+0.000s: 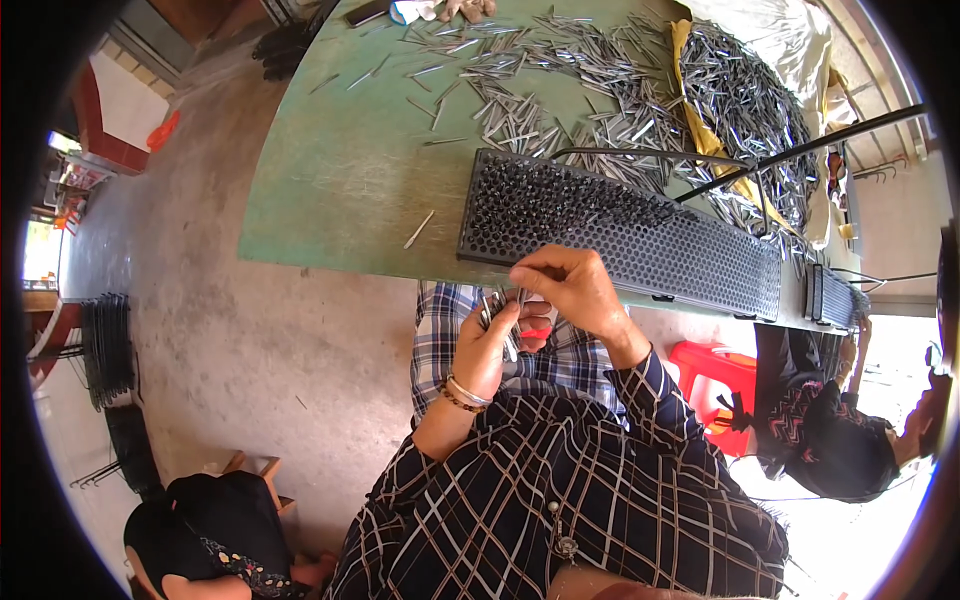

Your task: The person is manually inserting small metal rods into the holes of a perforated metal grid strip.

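Observation:
My left hand (483,352), with bracelets at its wrist, is closed around a small bunch of thin metal rods (511,348) just below the table's near edge. Over it, my right hand (585,292) pinches thumb and finger at the top end of one rod from that bunch. Directly beyond my hands lies a long black rack (690,255) full of round holes. Its left and far part is filled with dark upright pieces; the near and right part shows bare holes. One loose rod (419,229) rests on the green table (330,190) left of the rack.
Loose metal rods (530,120) are heaped beyond the rack, beside a yellow-edged sack (745,90) full of them. A black metal bar (810,150) crosses above. A red plastic stool (722,380) stands at right. Two other people sit nearby, right (840,450) and lower left (215,535).

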Demonstrator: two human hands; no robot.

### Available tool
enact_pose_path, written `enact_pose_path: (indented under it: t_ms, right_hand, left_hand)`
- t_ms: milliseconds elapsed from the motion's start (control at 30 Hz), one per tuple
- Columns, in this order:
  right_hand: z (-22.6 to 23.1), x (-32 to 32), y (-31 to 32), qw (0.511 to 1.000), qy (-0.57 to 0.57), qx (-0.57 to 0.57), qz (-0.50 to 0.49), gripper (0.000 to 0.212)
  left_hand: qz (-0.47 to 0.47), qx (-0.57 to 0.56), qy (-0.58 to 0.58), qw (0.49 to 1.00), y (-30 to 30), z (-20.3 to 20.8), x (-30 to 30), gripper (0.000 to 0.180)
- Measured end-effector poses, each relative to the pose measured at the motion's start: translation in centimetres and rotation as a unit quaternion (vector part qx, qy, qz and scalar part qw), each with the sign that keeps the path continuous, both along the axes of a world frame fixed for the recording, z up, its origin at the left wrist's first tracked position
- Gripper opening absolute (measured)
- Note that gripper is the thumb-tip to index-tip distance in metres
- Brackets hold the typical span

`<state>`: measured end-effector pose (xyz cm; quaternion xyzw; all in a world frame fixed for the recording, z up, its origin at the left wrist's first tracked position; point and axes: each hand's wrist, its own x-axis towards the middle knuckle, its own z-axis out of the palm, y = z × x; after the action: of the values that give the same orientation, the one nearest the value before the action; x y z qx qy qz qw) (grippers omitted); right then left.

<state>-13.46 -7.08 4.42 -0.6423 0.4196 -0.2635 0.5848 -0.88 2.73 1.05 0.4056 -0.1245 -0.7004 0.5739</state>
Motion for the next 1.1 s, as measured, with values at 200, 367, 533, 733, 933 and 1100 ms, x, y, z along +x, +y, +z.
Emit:
enact_pose_path:
  t_ms: [200, 367, 533, 733, 933, 1100]
  right_hand:
    - [0.3, -0.3, -1.3, 0.988, -0.017, -0.061, -0.139, 0.018]
    - [-1.1, 0.2, -2.0, 0.97, -0.011, -0.164, -0.182, 0.017]
    - [-0.4, 0.3, -1.7, 0.961, 0.042, -0.221, -0.163, 0.015]
    - [-0.4, 0.2, -1.8, 0.956, 0.029, -0.264, -0.123, 0.014]
    - [-0.5, 0.2, -2.2, 0.949, 0.034, -0.303, -0.082, 0.014]
    - [-1.0, 0.0, -2.6, 0.928, 0.053, -0.368, -0.041, 0.014]
  left_hand:
    - [-0.018, 0.007, 0.031, 0.999, 0.3, -1.4, 0.2, 0.03]
    - [-0.026, 0.015, 0.035, 0.999, 0.4, -1.4, 0.2, 0.029]
    - [-0.026, 0.025, 0.031, 0.999, 0.6, -1.7, 0.3, 0.029]
    - [-0.039, 0.025, 0.034, 0.998, 0.6, -1.4, 0.1, 0.028]
    - [-0.044, 0.031, 0.034, 0.998, 0.8, -1.5, 0.0, 0.029]
    - [-0.056, 0.034, 0.022, 0.998, 0.9, -1.8, 0.1, 0.029]
